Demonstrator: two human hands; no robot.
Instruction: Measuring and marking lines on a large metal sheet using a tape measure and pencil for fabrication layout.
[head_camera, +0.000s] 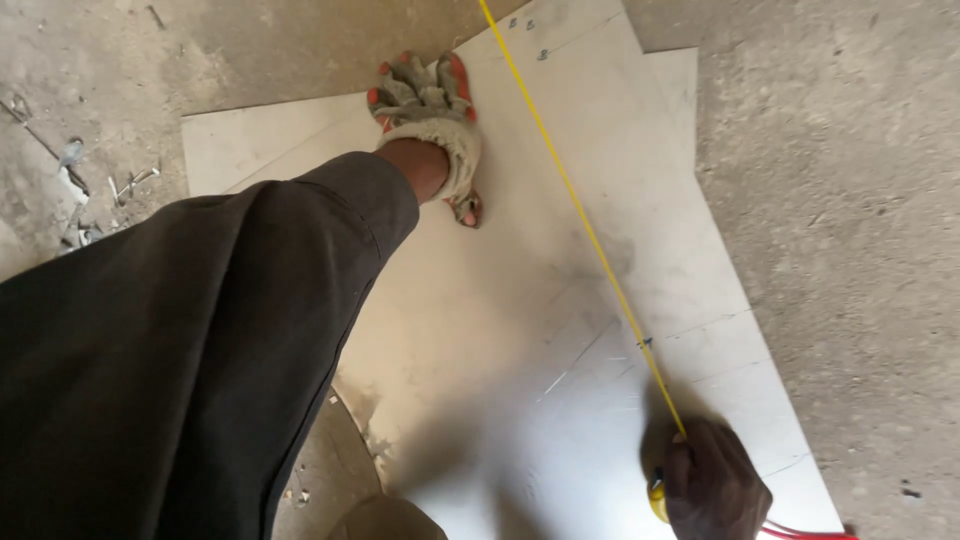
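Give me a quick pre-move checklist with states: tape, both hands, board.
1. Yellow tape stretched straight across the pale board: ok.
2. Right hand grips the tape at the near end: ok.
3. Gloved left hand pressed on the board at the far end: ok.
4. Tape's far tip hooked or anchored: cannot tell, it runs out of frame.
5. Board lying flat on the concrete floor: ok.
6. Pencil marks near the tape readable: cannot tell.

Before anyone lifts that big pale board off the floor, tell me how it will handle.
The board is probably stiff but awkward: it is wide, thin and lies flat. Its edge near the sleeve looks crumbled, so it may chip or snap if lifted by one corner. The dusty face under the gloved left hand could be slippery.
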